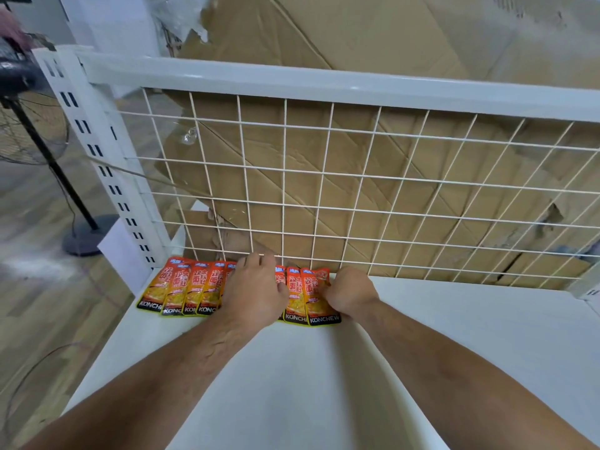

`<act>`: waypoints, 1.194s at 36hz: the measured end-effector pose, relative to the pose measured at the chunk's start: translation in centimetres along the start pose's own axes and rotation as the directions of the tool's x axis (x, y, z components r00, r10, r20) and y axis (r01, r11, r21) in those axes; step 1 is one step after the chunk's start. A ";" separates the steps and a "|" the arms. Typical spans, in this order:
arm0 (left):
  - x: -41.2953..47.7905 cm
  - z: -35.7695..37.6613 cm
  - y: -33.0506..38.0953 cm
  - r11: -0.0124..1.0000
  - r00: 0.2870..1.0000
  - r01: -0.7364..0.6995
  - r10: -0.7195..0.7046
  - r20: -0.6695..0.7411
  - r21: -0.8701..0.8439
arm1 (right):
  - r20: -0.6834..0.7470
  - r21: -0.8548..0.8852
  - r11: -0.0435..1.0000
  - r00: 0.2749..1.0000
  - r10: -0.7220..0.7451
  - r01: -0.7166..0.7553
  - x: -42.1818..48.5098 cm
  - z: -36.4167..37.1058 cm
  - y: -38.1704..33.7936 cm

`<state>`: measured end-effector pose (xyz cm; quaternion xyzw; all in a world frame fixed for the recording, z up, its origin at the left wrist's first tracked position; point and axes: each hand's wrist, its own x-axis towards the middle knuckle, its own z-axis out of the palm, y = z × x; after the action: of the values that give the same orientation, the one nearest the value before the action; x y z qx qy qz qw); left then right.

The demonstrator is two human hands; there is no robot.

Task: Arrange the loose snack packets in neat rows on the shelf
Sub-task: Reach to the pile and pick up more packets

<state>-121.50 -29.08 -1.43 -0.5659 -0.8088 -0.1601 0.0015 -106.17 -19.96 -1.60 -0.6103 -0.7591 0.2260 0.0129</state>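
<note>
Seen from the head camera, looking down: a row of orange snack packets (191,287) lies flat along the back edge of a white shelf (324,368), the packets overlapping one another sideways, their tops close against the foot of a white wire grid panel (324,81) and their black "KONCHEW" bands facing the person. The row starts at the shelf's back left corner, beside a slotted white upright (107,177), and ends roughly halfway across the shelf. The left hand (256,290) lies palm down over the middle of the row, fingers fairly straight and reaching to the bottom wire of the grid, hiding the packets beneath it. The right hand (349,295) is curled at the row's right end, its fingers and thumb pinching the edge of the rightmost packet (316,306), which overlaps its neighbour. Both bare forearms stretch across the shelf from the near edge. Behind the grid, creased flattened cardboard (406,43) leans at an angle. To the left, off the shelf, a black fan stand (86,237) rests on a wood-patterned floor (32,303).
</note>
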 end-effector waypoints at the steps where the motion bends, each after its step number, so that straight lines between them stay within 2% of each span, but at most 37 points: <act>1: -0.1 0.0 0.0 1.000 1.000 -0.003 0.003 0.000 0.003 | 0.005 0.003 1.000 1.000 0.008 -0.008 0.0 0.0 -0.1; 13: -0.3 0.4 0.8 0.997 0.996 -0.079 0.079 0.029 0.003 | -0.013 0.046 0.995 0.996 0.092 -0.091 -0.3 0.1 0.1; 19: -0.3 1.3 1.8 0.978 0.978 -0.208 0.208 0.030 -0.005 | -0.065 0.113 0.989 0.993 0.101 -0.094 -1.0 0.3 1.4; 22: -0.4 1.8 2.9 0.960 0.959 -0.280 0.281 0.046 -0.017 | -0.136 -0.013 1.000 0.990 0.024 -0.026 -2.3 0.0 2.6; 25: -0.5 2.3 4.3 0.942 0.938 -0.332 0.334 0.096 -0.036 | -0.122 -0.232 0.967 0.983 -0.137 0.106 -3.3 -0.2 4.6; 28: -0.7 2.6 6.1 0.930 0.915 -0.367 0.368 0.167 -0.040 | -0.071 -0.313 0.940 0.983 -0.167 0.137 -4.6 -0.9 6.7; 33: -2.1 2.2 10.4 0.921 0.873 -0.389 0.378 0.307 -0.028 | -0.071 -0.274 0.956 0.989 -0.131 0.107 -7.4 -3.3 10.8; 43: -6.5 2.2 22.8 0.906 0.851 -0.423 0.396 0.344 0.003 | -0.139 -0.216 0.976 0.988 -0.071 0.040 -13.0 -8.7 22.9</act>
<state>-97.86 -27.43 1.20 -0.7436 -0.6634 -0.0256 -0.0800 -79.19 -25.68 1.36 -0.6016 -0.7927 0.0979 0.0096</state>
